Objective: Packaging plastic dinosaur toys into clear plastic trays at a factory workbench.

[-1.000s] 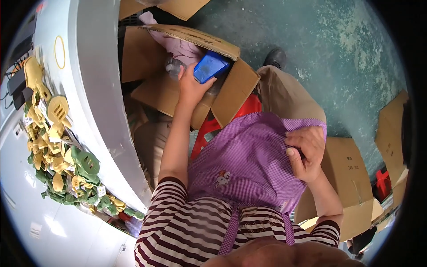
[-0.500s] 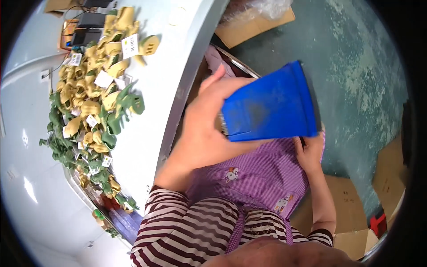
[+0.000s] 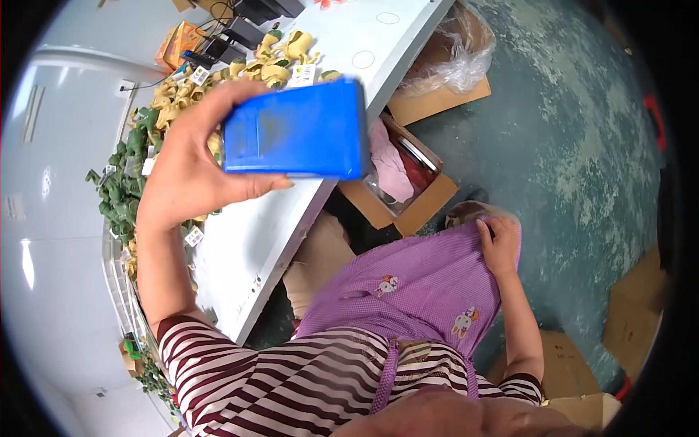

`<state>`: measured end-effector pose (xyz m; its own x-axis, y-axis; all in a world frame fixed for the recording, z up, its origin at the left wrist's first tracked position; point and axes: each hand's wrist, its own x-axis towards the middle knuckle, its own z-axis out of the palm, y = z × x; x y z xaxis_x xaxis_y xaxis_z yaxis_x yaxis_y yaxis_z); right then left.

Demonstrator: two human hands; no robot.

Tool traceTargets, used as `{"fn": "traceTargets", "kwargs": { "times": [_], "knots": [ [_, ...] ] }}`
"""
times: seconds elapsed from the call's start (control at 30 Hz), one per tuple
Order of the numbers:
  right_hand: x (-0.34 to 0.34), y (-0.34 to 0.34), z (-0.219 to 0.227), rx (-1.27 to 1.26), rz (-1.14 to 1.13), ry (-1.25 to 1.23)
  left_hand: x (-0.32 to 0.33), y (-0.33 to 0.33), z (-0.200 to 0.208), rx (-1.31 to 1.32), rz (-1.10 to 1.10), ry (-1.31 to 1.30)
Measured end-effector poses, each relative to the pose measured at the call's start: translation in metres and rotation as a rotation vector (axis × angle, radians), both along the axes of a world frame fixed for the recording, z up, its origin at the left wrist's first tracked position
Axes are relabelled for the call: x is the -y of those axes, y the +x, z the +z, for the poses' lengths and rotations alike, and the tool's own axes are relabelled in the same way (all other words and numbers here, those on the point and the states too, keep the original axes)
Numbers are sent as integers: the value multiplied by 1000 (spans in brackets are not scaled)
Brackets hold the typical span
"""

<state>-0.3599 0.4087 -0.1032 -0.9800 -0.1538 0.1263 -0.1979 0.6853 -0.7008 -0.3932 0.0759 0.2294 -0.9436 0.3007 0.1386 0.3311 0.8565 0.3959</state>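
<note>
My left hand [image 3: 196,160] is raised over the white table [image 3: 251,247], gripping a scuffed blue plastic box-like container [image 3: 295,131] by its narrower end. The thumb runs along its lower side, and the container hides part of the table behind it. Low on the right, my right hand [image 3: 501,244] pinches the edge of the purple checked apron [image 3: 422,273] and holds the cloth out to the side. Beyond my left hand lies a heap of tan and green dinosaur-like toys [image 3: 171,98] with white tags.
Under the table's edge an open carton [image 3: 419,207] holds pink cloth. Farther off, another carton [image 3: 466,95] has clear plastic wrap in it. Dark boxy devices [image 3: 244,33] with cables stand at the table's far end. More cartons [image 3: 633,313] sit at the right.
My left hand has swung left with the blue container, from above the apron to over the table. My right hand still holds the apron's edge, now spread wider. The view has shifted.
</note>
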Motion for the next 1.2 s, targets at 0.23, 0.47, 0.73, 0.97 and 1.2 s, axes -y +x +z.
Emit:
{"fn": "traceTargets", "kwargs": {
  "times": [0.23,0.47,0.73,0.97,1.2],
  "knots": [
    [4,-1,8,36,1,96,34,52,-6,245,49,-322],
    [15,-3,3,-25,42,148,40,66,-30,311,-60,-339],
    [21,-5,4,-10,93,216,29,54,-65,322,-247,-559],
    [21,-8,2,63,100,296,40,36,-89,152,-294,-584],
    [25,-11,3,28,113,320,41,38,-90,119,-294,-656]
  ]
}}
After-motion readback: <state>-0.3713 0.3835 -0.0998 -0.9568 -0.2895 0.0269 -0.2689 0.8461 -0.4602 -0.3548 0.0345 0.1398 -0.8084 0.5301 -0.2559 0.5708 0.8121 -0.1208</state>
